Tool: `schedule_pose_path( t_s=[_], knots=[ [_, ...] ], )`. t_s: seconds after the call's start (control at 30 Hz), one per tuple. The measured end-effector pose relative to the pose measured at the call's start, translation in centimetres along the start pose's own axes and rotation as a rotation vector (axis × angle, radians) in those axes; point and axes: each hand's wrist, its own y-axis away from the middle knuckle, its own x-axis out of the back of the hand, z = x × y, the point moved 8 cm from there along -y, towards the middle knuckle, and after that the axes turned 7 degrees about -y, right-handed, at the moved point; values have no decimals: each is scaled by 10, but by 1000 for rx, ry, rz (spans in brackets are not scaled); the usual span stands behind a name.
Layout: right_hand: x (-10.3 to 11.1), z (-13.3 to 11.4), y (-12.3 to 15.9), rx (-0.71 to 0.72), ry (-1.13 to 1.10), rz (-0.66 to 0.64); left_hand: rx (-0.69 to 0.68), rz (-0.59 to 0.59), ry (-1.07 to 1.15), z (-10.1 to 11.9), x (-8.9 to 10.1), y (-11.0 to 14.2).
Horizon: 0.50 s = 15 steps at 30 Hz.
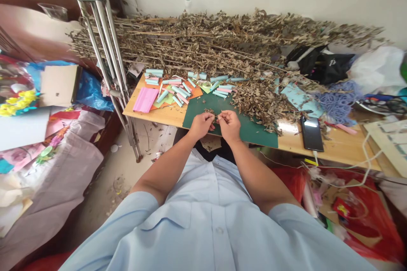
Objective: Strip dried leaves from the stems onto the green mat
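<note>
My left hand (202,125) and my right hand (229,125) meet over the front edge of a green cutting mat (260,134). Fingers of both are closed in a pinch on a small bit of dried leaves (216,119); its exact shape is too small to make out. Just beyond my right hand spreads a heap of crumbled dried leaves (259,101). Behind my left hand lie several pale blue and pink paper rolls (179,92), some on coloured paper sheets. A stack of pink paper (145,100) rests at the table's left end.
Long dried leafy stalks (190,42) line the wall. Metal crutches (110,46) stand at the table's left. On the right are a black phone (312,133) with a white cable, purple yarn (340,99), and a white power strip (389,139). Below sits a red bag (378,220).
</note>
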Motion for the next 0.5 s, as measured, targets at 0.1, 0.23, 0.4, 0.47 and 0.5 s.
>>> schedule_pose_path(
  t_s=[0.1,0.23,0.4,0.47,0.5],
  knots=[
    [-2,-3,1,9,-1,-24,-10,-7,15,3,0,1],
    [-6,-6,4,68,62,-89,-6,-3,-9,8,1,4],
    [-7,-3,5,83,147,-97,9,14,-33,9,3,6],
    [-3,0,2,50,133,-40,13,9,-42,8,3,6],
    [0,1,1,24,111,-4,16,5,-46,8,3,5]
  ],
)
